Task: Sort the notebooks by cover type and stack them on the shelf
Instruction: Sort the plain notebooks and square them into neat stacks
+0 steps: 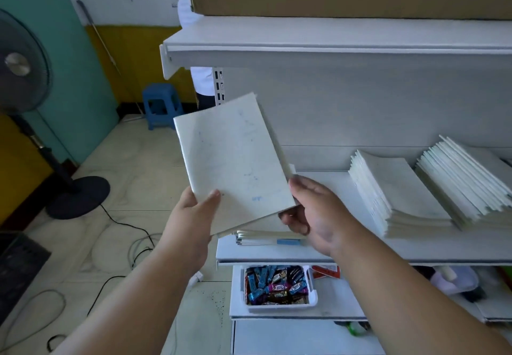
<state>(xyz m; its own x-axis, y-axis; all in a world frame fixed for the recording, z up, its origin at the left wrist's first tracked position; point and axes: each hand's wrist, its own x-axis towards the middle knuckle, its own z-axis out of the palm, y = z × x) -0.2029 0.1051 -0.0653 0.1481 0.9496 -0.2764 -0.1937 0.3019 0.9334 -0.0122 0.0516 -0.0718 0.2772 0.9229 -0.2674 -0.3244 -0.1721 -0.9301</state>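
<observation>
now both hands grip the notebook (235,158) by its lower corners.

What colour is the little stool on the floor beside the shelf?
The plastic stool is blue, seen in the head view, its only view.

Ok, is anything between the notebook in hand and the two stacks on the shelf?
Nothing visible. The notebook, held by the left hand and right hand, is at the shelf's left end. The shelf surface between it and the nearer stack looks bare; the far stack lies just beyond.
</observation>
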